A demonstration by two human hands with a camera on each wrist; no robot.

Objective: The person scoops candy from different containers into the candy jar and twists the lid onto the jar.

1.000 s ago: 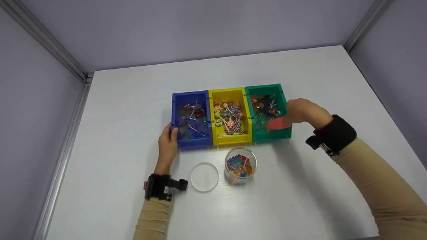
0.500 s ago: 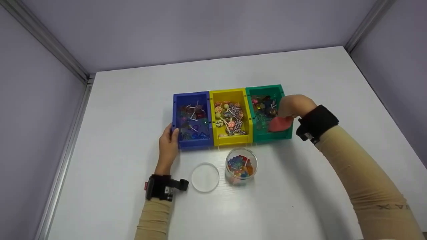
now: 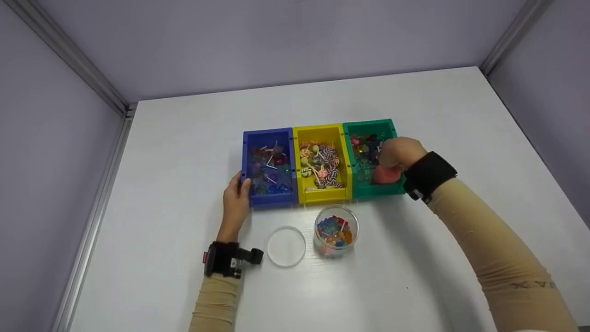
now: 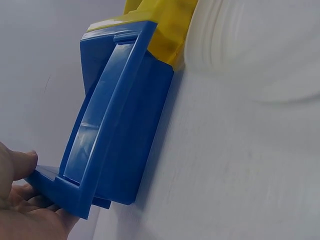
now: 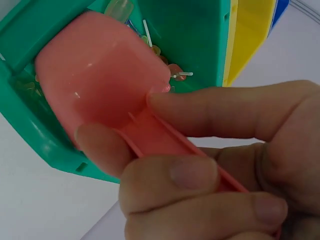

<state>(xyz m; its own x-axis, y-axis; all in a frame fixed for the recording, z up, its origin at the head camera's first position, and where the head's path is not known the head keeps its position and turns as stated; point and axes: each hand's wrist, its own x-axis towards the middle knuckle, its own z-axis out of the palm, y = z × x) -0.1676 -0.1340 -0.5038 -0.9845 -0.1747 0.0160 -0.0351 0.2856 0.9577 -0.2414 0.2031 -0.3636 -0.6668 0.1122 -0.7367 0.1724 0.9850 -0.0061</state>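
My right hand (image 3: 402, 152) grips the handle of a pink-red scoop (image 3: 386, 174), its fingers and thumb wrapped round it. The scoop's bowl (image 5: 100, 70) is down inside the green bin (image 3: 368, 190), near its front wall, and nothing shows in the bowl. Around it lie candy-like pieces, some on white sticks. My left hand (image 3: 236, 203) holds the left rim of the blue bin (image 4: 125, 135), thumb above and fingers beneath. Between these two is a yellow bin (image 3: 322, 197) full of swirled lollipops. In front stands a clear jar (image 3: 336, 251) partly filled with colourful pieces.
A clear round lid (image 3: 286, 246) lies on the white table (image 3: 368, 290), left of the jar. The three bins stand joined in a row. Pale panels (image 3: 276, 41) rise behind the table and at both sides.
My right hand has moved left and further over the green bin, tilting the scoop more steeply into it. The left hand keeps its hold on the blue bin.
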